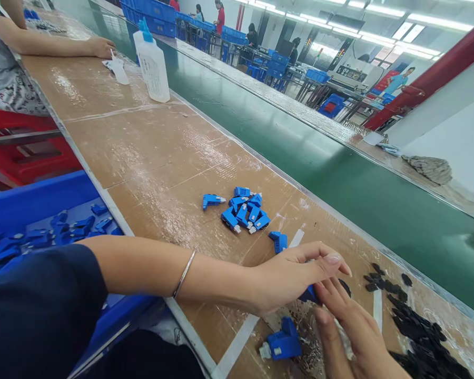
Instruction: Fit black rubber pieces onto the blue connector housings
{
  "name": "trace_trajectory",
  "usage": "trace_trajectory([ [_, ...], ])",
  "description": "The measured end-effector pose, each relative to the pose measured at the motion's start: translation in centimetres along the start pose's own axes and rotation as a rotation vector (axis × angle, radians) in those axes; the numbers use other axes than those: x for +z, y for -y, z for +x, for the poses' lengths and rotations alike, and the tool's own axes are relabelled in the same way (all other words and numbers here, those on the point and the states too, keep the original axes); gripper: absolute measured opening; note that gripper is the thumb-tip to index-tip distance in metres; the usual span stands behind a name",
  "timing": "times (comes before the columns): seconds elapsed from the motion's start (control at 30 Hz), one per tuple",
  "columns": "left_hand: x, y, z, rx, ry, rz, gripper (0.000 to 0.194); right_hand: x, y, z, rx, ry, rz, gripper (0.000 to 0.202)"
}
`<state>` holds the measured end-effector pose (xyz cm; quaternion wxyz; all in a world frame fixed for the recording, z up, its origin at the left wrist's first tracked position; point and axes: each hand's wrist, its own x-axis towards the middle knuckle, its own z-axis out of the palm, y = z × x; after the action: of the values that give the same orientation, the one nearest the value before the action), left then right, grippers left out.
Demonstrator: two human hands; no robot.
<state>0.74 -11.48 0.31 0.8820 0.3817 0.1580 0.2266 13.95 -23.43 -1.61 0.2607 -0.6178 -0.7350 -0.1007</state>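
My left hand (292, 276), with a bangle on its wrist, reaches across the brown worktable and covers a small blue plastic part (308, 295), fingers curled around it. My right hand (349, 329) comes up from the lower edge and its fingertips meet the same blue part. Another blue part with a white tip (282, 345) lies just below my hands. A cluster of several blue parts (243, 210) sits farther up the table, with one single blue part (278, 241) closer to my left hand. A heap of small black pieces (413, 326) lies to the right.
A blue bin (31, 202) with several blue parts stands left of the table. A white bottle (152, 66) stands farther along, next to another person's hand (100, 47). A green conveyor belt (300, 142) runs along the right. A red crate (27, 152) sits at left.
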Motion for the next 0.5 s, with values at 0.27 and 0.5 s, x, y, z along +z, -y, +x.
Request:
trace_trajectory([
  [0.27,0.2,-0.3,-0.7,0.054,-0.005,0.047,0.033,1.3,3.3,0.1,-0.026,-0.1,-0.11,0.057],
  [0.5,-2.2,-5.6,1.7,0.34,-0.228,0.824,0.022,-2.3,-2.8,0.7,0.332,-0.168,-0.046,0.044],
])
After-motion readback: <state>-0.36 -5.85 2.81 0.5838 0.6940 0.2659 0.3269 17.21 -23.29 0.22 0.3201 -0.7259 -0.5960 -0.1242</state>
